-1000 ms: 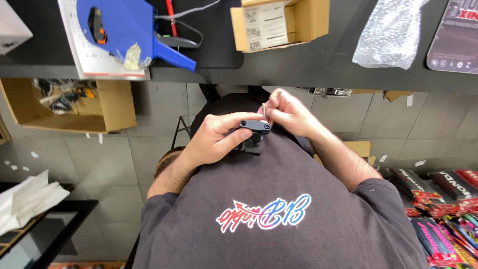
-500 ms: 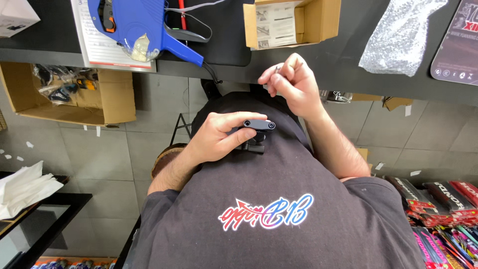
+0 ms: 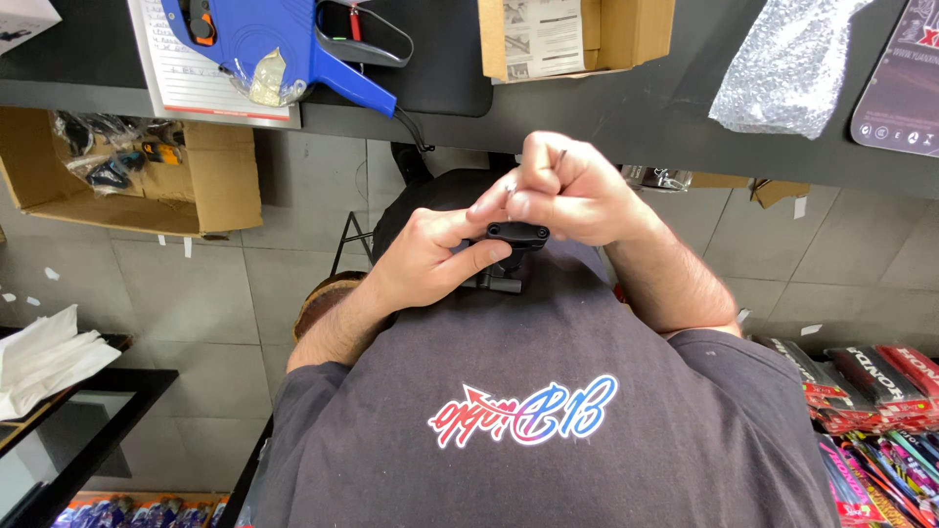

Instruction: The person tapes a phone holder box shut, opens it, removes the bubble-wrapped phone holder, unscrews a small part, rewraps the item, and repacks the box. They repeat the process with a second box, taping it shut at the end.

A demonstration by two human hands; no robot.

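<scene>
My left hand (image 3: 425,262) grips a small black plastic part (image 3: 516,235) in front of my chest, thumb and forefinger along its side. My right hand (image 3: 577,196) hovers just above and touching the part, fingers bunched and pinching a thin metal pin or screw (image 3: 560,156) that sticks up between the fingertips. Most of the black part's lower half is hidden by my left fingers and blends into my dark shirt.
A black desk (image 3: 675,132) runs across the top, with a blue label gun (image 3: 264,39) on a printed sheet, an open cardboard box (image 3: 636,34) and a bubble-wrap bag (image 3: 792,68). Below the desk stands a carton of parts (image 3: 215,181). Packaged goods (image 3: 871,391) lie at the right, white paper (image 3: 44,357) at the left.
My right hand, lifted toward the desk edge half a second ago, has come back down onto the black part. My left hand has kept the part where it was.
</scene>
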